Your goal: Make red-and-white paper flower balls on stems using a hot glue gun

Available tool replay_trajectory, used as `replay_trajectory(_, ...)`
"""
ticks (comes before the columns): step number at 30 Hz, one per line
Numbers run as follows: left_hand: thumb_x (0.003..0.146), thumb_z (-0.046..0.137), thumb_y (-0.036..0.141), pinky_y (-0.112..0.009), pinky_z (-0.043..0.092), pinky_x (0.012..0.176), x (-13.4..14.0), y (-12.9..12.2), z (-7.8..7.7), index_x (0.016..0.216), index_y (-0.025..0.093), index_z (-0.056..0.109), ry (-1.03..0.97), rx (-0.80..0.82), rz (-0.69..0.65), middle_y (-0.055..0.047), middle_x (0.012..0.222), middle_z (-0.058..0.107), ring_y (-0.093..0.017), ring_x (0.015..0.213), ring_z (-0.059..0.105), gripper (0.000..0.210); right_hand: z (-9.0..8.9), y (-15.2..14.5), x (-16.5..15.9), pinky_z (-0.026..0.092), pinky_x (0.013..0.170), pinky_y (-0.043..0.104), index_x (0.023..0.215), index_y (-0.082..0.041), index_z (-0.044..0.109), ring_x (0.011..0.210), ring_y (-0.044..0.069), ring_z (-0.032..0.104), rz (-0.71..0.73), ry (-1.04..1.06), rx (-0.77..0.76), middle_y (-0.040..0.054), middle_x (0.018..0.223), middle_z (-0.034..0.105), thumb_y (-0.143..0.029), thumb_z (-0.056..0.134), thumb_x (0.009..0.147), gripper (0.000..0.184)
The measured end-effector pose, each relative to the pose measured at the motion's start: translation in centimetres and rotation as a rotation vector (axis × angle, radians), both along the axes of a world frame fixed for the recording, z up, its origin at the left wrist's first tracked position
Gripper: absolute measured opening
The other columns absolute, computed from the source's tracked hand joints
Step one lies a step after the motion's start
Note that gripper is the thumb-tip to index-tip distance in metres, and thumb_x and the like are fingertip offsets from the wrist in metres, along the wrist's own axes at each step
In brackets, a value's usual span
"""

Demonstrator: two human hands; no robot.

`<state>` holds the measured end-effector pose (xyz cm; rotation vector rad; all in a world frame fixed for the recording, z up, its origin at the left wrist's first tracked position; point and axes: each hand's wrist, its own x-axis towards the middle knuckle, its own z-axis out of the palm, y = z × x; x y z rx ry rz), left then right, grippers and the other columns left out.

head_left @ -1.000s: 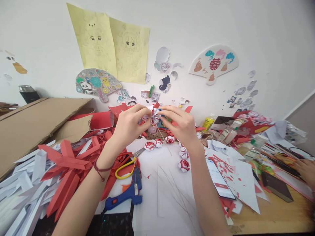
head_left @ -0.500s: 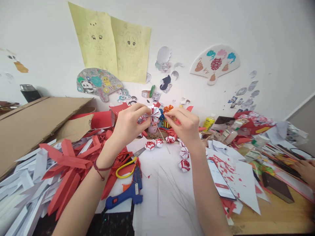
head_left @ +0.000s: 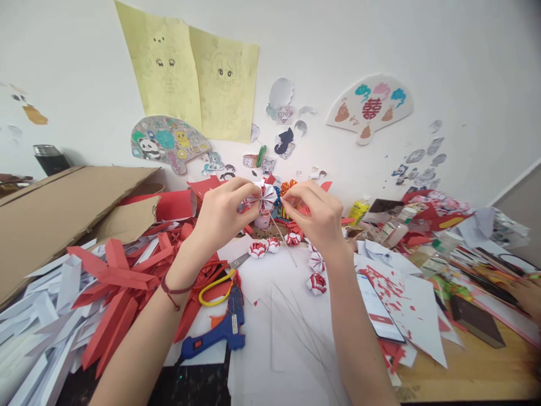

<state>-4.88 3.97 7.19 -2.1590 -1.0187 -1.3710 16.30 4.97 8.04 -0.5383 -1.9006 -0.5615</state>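
Observation:
My left hand (head_left: 231,207) pinches a white paper flower (head_left: 266,197) with red stripes, seen from its pleated underside, above the middle of the table. From the flower a thin pale wire (head_left: 283,239) slants down to the right. Close by on the right is my right hand (head_left: 315,211), thumb and forefinger pressed together beside the flower. What lies between those fingertips is too small to make out. Below the hands, finished red and white paper flowers (head_left: 316,283) lie on a white sheet (head_left: 253,361), along with several loose thin wires (head_left: 302,324).
To the left are a blue glue gun (head_left: 220,335), yellow-handled scissors (head_left: 214,290), and heaps of folded red strips (head_left: 122,273) and white strips (head_left: 46,321). A phone (head_left: 377,310) lies on the right. Another person's hand (head_left: 526,296) shows at the right edge.
The wire hanging from the flower has swung slightly to the right at its lower end. Both of my hands stay nearly in place. The other person's hand has shifted slightly.

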Motion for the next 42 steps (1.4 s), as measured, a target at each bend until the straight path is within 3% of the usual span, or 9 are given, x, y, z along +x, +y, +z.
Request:
replay_trajectory(29, 0.090, 0.060, 0.019, -0.025, 0.049, 0.075, 0.04, 0.01, -0.17, 0.094, 0.022, 0.069, 0.022, 0.013, 0.004, -0.001, 0.103, 0.074, -0.016, 0.089, 0.069, 0.010, 0.03, -0.58, 0.16, 0.055, 0.067, 0.030, 0.090, -0.021, 0.061, 0.075, 0.014, 0.062, 0.098, -0.002, -0.088, 0.0035, 0.087, 0.066, -0.014, 0.054, 0.099, 0.014)
replay_trajectory(42, 0.088, 0.062, 0.016, -0.025, 0.050, 0.076, 0.11, 0.15, -0.23, 0.094, 0.021, 0.069, 0.013, 0.039, 0.007, -0.001, 0.103, 0.074, -0.016, 0.089, 0.070, 0.011, -0.02, -0.53, 0.25, 0.056, 0.076, 0.030, 0.096, -0.020, 0.065, 0.085, 0.016, 0.068, 0.108, -0.003, -0.017, 0.0047, 0.093, 0.071, -0.014, 0.058, 0.098, 0.009)
